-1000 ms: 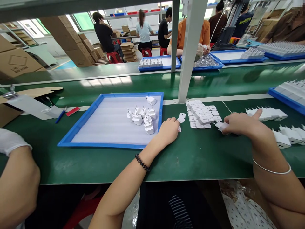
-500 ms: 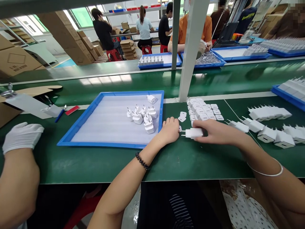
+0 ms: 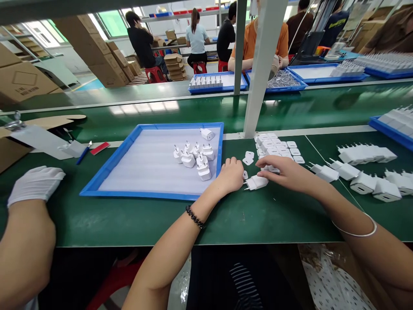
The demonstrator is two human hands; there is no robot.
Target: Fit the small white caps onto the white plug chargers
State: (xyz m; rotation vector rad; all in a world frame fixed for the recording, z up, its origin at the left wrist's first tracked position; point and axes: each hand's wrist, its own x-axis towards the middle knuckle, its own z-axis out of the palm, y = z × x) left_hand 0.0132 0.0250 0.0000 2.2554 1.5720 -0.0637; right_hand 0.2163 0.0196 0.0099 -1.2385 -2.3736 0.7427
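Charger (image 3: 256,183) is lying on worktop (image 3: 258,215) just R of blue tray (image 3: 145,196), prongs pointing at left hand (image 3: 230,176). Small cluster of chargers (image 3: 195,159) is already sitting in tray. Many loose chargers (image 3: 364,183) are waiting at R, w/ white labels (image 3: 277,146) behind. Right hand (image 3: 284,172) grip is pinching charger's rear end. Left grip is curling closed, contents hidden, can't tell.

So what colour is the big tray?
The tray is blue, best seen in the head view.
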